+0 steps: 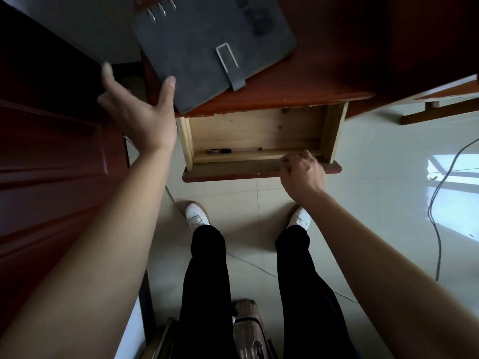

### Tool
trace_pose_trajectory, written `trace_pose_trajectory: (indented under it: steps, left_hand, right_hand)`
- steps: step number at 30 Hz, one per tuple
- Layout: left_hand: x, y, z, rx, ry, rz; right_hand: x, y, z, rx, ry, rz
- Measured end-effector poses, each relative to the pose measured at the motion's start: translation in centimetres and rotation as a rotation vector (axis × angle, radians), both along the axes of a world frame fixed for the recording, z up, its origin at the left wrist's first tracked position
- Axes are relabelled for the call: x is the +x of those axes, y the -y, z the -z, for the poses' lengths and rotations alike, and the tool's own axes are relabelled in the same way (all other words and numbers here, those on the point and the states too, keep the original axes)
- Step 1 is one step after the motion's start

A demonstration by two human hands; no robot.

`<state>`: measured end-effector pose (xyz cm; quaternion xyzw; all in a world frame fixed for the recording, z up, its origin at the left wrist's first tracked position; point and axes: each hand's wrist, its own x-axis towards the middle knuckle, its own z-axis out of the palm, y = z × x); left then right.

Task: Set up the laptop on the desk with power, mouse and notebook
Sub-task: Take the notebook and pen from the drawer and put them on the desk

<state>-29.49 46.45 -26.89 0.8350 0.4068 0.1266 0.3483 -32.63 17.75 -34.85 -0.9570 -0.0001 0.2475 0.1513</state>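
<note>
A dark grey ring-bound notebook with a strap clasp lies on the red-brown desk, its near corner hanging over the desk's front edge. My left hand is at that corner with fingers spread; the thumb rests against the notebook's left edge and nothing is held. Below the desktop a pale wooden drawer stands pulled out. My right hand is curled over the drawer's front panel near its right end. A pen lies inside along the drawer's front. No laptop, mouse or power cord shows on the desk.
A dark red door stands close on the left. My legs and white shoes are on the tiled floor under the drawer. A grey cable trails over the floor at right. A pinkish suitcase sits between my legs.
</note>
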Motion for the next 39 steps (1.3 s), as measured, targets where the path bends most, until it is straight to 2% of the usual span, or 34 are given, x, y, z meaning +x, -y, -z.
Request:
trace_pose_trajectory:
  steps: [3,6,8,12,16,18,25,29,34,36,39]
  left_hand:
    - [-1.8,0.6,2.0,-0.185,-0.157,-0.201]
    - [-5.4,2.1,4.8,-0.554,-0.424,-0.468]
    - [-7.5,3.6,5.5,-0.812,-0.507,-0.609]
    - [-9.5,5.7,6.9,-1.31,-0.347,-0.728]
    - [-9.1,5.8,7.5,-1.521,-0.149,-0.697]
    - [-8.8,5.5,7.4,-1.579,-0.089,-0.701]
    - [-9.2,5.9,7.0,-1.476,-0.207,-0.628]
    - [-9.0,6.2,7.2,-1.479,-0.202,-0.689]
    - [-8.9,6.9,7.0,-1.419,-0.229,-0.659]
    - [-8.8,7.2,6.9,-1.413,-0.228,-0.642]
    - [-8.6,7.7,6.6,-1.431,-0.215,-0.607]
  right_hand:
    - [1.7,-2.6,0.2,0.065,-0.035,-0.129]
    - [3.0,-5.1,0.7,0.142,-0.145,-0.219]
    - [3.5,-6.3,1.3,0.139,-0.212,-0.249]
    - [3.7,-7.3,2.5,0.038,-0.264,-0.333]
    - [4.1,-7.3,3.1,-0.092,-0.268,-0.403]
    - [4.4,-7.0,3.2,-0.11,-0.25,-0.423]
    - [4.1,-6.1,2.1,0.158,-0.276,-0.282]
    - [2.0,-4.1,1.4,0.122,-0.158,-0.211]
    - [-2.3,-0.8,-0.5,0.244,0.026,0.243]
    - [-3.2,-0.3,-0.8,0.262,-0.029,0.464]
    - [-3.5,0.7,-1.1,0.307,-0.176,1.006]
